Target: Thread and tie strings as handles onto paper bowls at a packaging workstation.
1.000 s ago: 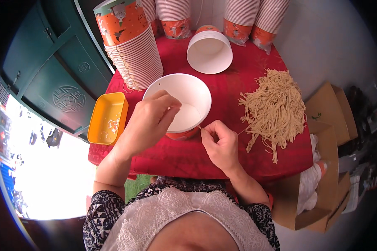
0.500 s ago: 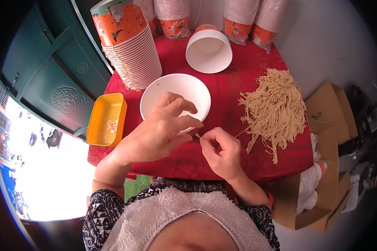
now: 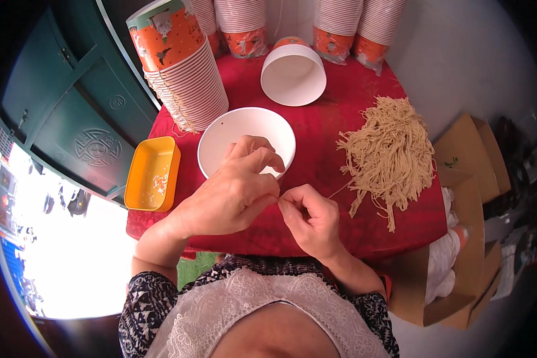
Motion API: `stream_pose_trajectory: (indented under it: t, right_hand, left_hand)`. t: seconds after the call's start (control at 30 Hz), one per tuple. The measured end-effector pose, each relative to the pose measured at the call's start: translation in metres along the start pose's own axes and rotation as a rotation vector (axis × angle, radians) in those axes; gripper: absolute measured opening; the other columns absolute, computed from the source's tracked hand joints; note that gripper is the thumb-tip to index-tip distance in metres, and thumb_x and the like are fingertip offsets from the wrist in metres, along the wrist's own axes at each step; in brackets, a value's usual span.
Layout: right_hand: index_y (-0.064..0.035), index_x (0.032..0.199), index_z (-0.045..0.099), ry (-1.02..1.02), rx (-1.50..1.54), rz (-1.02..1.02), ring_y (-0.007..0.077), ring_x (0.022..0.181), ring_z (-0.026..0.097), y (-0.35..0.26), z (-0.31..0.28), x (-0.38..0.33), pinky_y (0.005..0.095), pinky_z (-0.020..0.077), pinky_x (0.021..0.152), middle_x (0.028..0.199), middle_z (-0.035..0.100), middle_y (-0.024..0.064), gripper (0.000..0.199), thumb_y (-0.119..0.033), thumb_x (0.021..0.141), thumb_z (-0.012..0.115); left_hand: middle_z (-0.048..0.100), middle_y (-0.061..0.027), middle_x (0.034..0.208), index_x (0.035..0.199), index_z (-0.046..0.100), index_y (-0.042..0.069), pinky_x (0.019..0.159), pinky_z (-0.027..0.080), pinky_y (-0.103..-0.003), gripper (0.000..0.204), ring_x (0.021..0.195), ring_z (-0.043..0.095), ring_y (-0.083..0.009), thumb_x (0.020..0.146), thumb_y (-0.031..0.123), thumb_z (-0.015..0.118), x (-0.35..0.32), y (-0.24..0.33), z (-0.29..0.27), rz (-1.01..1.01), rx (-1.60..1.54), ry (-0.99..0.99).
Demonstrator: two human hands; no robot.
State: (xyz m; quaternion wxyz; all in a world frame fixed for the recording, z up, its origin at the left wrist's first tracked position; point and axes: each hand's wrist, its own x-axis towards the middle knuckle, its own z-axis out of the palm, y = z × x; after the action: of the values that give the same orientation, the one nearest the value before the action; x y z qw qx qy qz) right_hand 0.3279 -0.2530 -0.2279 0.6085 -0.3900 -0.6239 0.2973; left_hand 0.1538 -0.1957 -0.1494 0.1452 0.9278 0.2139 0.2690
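One view here: a wide fisheye up on the person's head, looking steeply down past the lace top [image 3: 238, 298] and forward over the red table [image 3: 322, 137], near enough that left hand [image 3: 230, 194] and right hand [image 3: 313, 219] sit mid-frame.

Strong daylight comes from the doorway [image 3: 80, 256] at the lower left, burning much of it to blank white. The green door [image 3: 95, 116] above it is dim. Softer light covers the red cloth [image 3: 316, 137] mid-frame, with gentle shading inside the white tub [image 3: 293, 79] at upper centre. Black rings the fisheye rim, bluish fringing edges the lower left, and far-right clutter [image 3: 522, 170] is murky.
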Motion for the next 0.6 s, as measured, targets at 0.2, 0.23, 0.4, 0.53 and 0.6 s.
stream_pose_trajectory:
  t: [0.2,0.23,0.4,0.53,0.6]
  right_hand:
    - [-0.0001,0.081,0.059,0.012,-0.049,0.020,0.0024,0.055,0.046,0.010,0.000,0.000,0.0214,0.0369,0.049,0.062,0.054,-0.0021,0.009,0.002,0.087,0.066]
    - [0.0002,0.082,0.059,0.003,-0.064,0.035,0.0052,0.056,0.051,0.013,-0.001,0.001,0.0234,0.0410,0.050,0.063,0.056,0.0015,0.009,0.005,0.085,0.065]
    - [0.0006,0.081,0.057,-0.001,-0.073,0.057,0.0080,0.055,0.056,0.021,0.000,0.004,0.0253,0.0444,0.050,0.063,0.057,0.0049,0.010,0.008,0.083,0.064]
    - [0.0010,0.080,0.056,-0.001,-0.088,0.064,0.0083,0.054,0.055,0.024,0.003,0.008,0.0260,0.0434,0.049,0.063,0.057,0.0055,0.011,0.008,0.083,0.063]
    - [0.0012,0.080,0.055,0.000,-0.094,0.061,0.0084,0.054,0.055,0.025,0.003,0.008,0.0263,0.0432,0.048,0.062,0.057,0.0058,0.011,0.008,0.083,0.063]
  left_hand:
    - [0.062,-0.0105,0.109,0.084,0.066,0.003,0.094,0.041,-0.046,0.007,0.110,0.051,-0.0338,0.077,0.002,0.068,0.001,-0.016,-0.001,-0.102,0.018,0.060]
    - [0.064,-0.0106,0.103,0.086,0.066,0.003,0.091,0.042,-0.045,0.008,0.106,0.053,-0.0334,0.079,0.001,0.068,0.002,-0.022,-0.001,-0.096,0.038,0.059]
    - [0.067,-0.0119,0.096,0.091,0.067,0.001,0.091,0.045,-0.042,0.010,0.101,0.058,-0.0326,0.081,0.001,0.067,0.000,-0.032,0.002,-0.205,0.008,0.022]
    - [0.068,-0.0142,0.096,0.097,0.069,0.000,0.092,0.046,-0.042,0.016,0.098,0.060,-0.0331,0.081,0.001,0.066,0.002,-0.038,0.003,-0.222,-0.019,-0.052]
    - [0.068,-0.0142,0.096,0.098,0.069,0.000,0.092,0.046,-0.042,0.017,0.098,0.061,-0.0331,0.082,0.002,0.066,0.002,-0.041,0.004,-0.216,-0.011,-0.074]
